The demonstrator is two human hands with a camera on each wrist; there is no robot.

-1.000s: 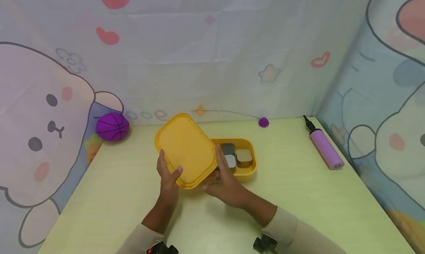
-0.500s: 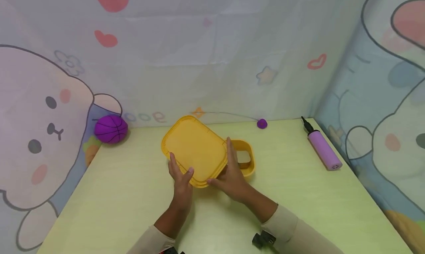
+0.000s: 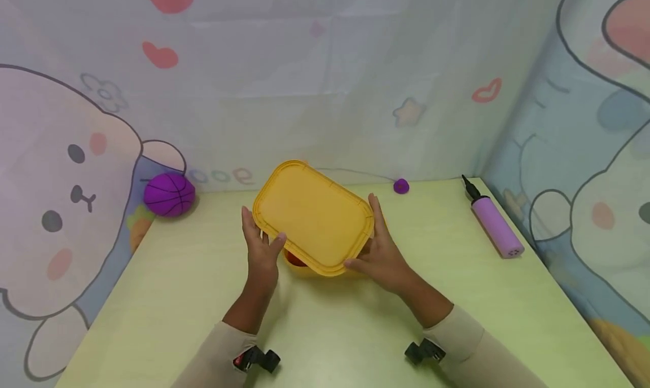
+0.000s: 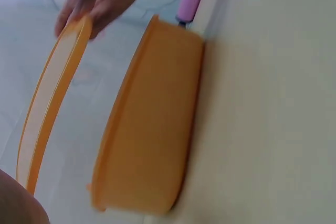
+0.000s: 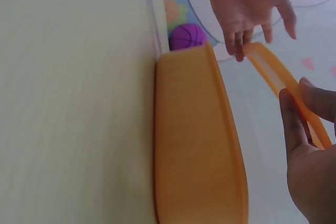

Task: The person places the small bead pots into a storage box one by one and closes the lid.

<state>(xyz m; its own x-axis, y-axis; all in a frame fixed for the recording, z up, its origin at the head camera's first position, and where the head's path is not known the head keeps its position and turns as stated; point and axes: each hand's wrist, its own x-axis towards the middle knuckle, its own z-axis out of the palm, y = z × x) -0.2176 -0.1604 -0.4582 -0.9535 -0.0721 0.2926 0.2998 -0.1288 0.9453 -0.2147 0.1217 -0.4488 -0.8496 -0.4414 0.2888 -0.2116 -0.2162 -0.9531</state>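
Observation:
A yellow lid [image 3: 312, 216] is held tilted above a yellow box [image 5: 197, 140] and hides most of it in the head view. My right hand [image 3: 386, 258] pinches the lid's right end, thumb on one face and fingers on the other. At the lid's left side is my left hand [image 3: 261, 255], its fingers fairly straight and thumb spread. In the right wrist view, that left hand [image 5: 249, 6] has fingertips at the lid's far end. Something red [image 3: 294, 259] shows inside the box under the lid's lower edge. The left wrist view shows a gap between lid [image 4: 52, 98] and box [image 4: 152, 119].
A purple ball [image 3: 170, 194] with black lines lies at the table's back left. A small purple object [image 3: 401, 186] rests near the back edge. Far right lies a pink-purple hand pump [image 3: 495, 224] with a black nozzle. A printed cloth [image 3: 325, 66] hangs behind the table [image 3: 167, 298].
The lid has moved right and turned, so it now covers the box's right part, where grey and tan blocks showed earlier. Both hands shifted with it; the left hand's grip has loosened.

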